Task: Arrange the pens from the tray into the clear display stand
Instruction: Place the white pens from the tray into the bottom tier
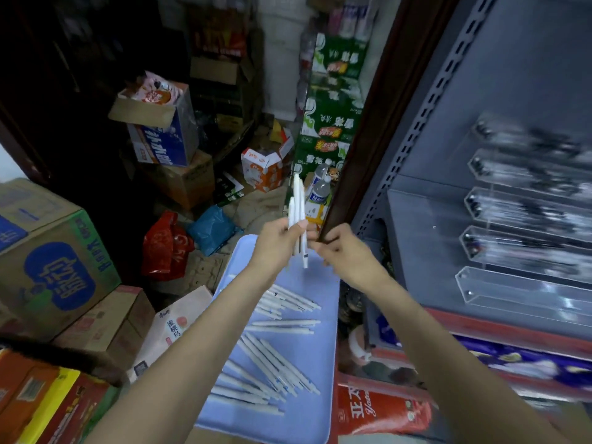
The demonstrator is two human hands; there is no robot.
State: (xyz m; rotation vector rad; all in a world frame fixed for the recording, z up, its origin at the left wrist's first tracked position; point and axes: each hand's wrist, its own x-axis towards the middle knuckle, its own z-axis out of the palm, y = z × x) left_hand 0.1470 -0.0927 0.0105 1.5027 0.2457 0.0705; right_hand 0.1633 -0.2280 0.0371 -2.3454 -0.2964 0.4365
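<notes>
My left hand [278, 243] grips a small bundle of white pens [298, 203] that stand upright above the far end of the light blue tray [323, 357]. My right hand [336, 248] is beside them, its fingers curled and pinching the lower ends of the bundle. Several more white pens [266, 370] lie loose in the tray below my forearms. The clear display stand [512, 245], with stepped transparent troughs, hangs on the grey shelf panel at the right; its upper troughs hold pens, blurred, and the lowest trough [519, 290] looks bare.
Cardboard boxes [57, 267] stack at the left, and green drink cartons [333, 123] with bottles stand behind the tray. A dark wooden post [368, 133] rises between the tray and the shelf. Red and blue bags [166, 248] lie on the floor. Packaged goods sit under the shelf.
</notes>
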